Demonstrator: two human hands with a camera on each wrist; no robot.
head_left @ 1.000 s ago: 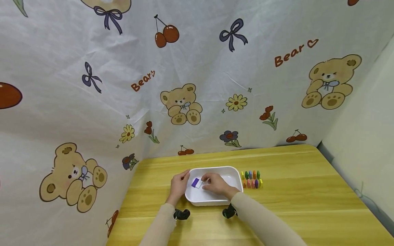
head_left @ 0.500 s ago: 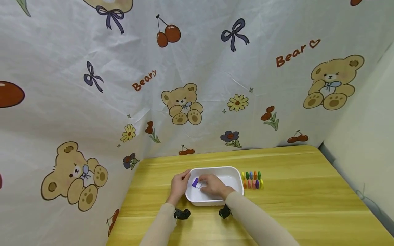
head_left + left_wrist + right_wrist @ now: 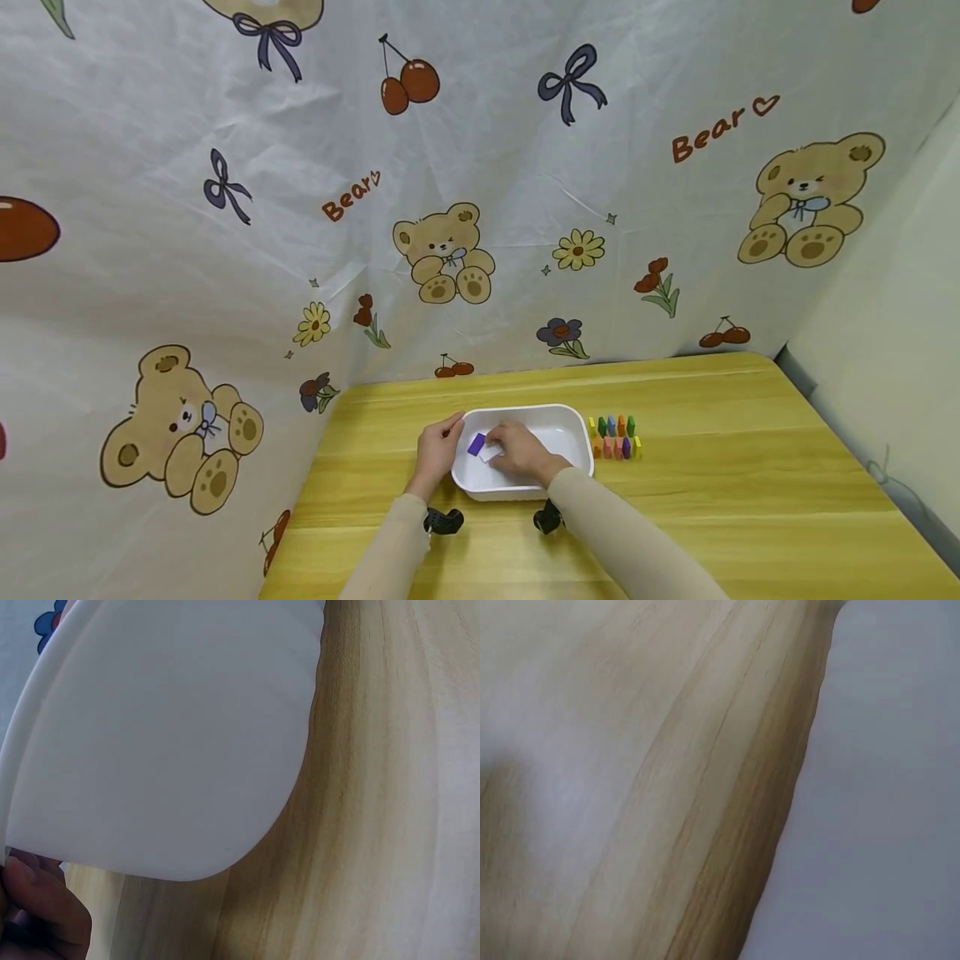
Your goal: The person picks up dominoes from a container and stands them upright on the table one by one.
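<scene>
A white plastic basin [image 3: 504, 495] sits on the wooden table. My left hand [image 3: 435, 454] grips its left rim; in the left wrist view the thumb and curled fingers [image 3: 46, 900] pinch the edge at the corner. Inside the basin, my right hand [image 3: 519, 452] has thumb and fingertips around a small white block [image 3: 491, 452], partly hidden by the fingers. Just left of it a small purple block [image 3: 476, 444] lies on the basin floor. The right wrist view shows only the basin's outer wall [image 3: 877, 795] and tabletop, with the right hand out of sight.
Right of the basin, several small colourful blocks [image 3: 618, 448] stand in two rows on the wooden table [image 3: 720, 467]. A white cloth with printed bears [image 3: 510, 167] hangs behind and to the left. Black wrist devices [image 3: 444, 522] are near both wrists.
The right hand has moved slightly left and closed its fingertips around the white block. That block has shifted a little right, away from the purple one. The left hand stays on the rim.
</scene>
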